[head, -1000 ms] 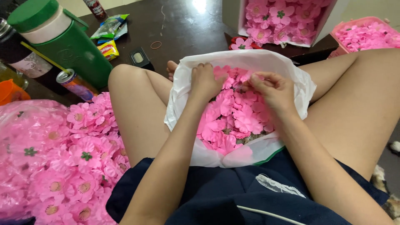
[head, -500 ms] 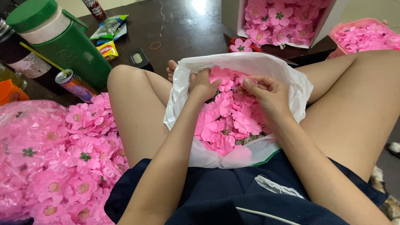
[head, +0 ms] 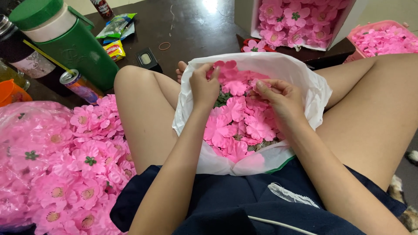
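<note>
Seated view, with the white plastic bag (head: pixel 305 82) in my lap as landmark. My left hand (head: pixel 204 85) reaches into the bag's far left corner, fingers pinched together on a pink fabric petal (head: pixel 224 69). My right hand (head: pixel 281 100) rests on the heap at the bag's right side, fingertips closed on a small petal piece (head: pixel 257 82). The loose petals (head: pixel 237 126) fill the bag's middle. Left of the bag lies a heap of finished pink flowers (head: pixel 82 169); beyond it stand a green jug (head: pixel 74 48) and a box of flowers (head: pixel 296 19). Step in hand, as I judge it: picking out petals. The next move calls for bringing both pieces together, aligned.
</note>
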